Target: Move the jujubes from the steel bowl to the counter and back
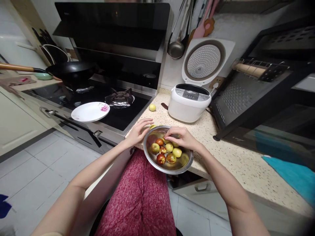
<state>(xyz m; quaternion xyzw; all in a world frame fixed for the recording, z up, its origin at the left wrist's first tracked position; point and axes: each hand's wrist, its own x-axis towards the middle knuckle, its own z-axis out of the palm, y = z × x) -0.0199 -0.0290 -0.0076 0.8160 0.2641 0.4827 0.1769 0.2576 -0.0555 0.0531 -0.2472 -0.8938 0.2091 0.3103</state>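
Several jujubes (169, 147) lie inside the steel bowl (184, 160), its mouth facing up; roundish, they show no clear long axis. The right hand (183, 136) reaches into the bowl, fingertips narrowed, grip uncertain from here. The left hand (137, 131), loosely spread beside its rim, should probably steady it while one jujube is lifted gently.

A pale tiled floor (46, 173) lies below cream cabinets (19, 121), a speckled countertop (246, 164) and a whitish wall (235, 28).

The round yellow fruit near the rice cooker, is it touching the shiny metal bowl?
Apart. The head view shows speckled counter between the yellow fruit and metal bowl.
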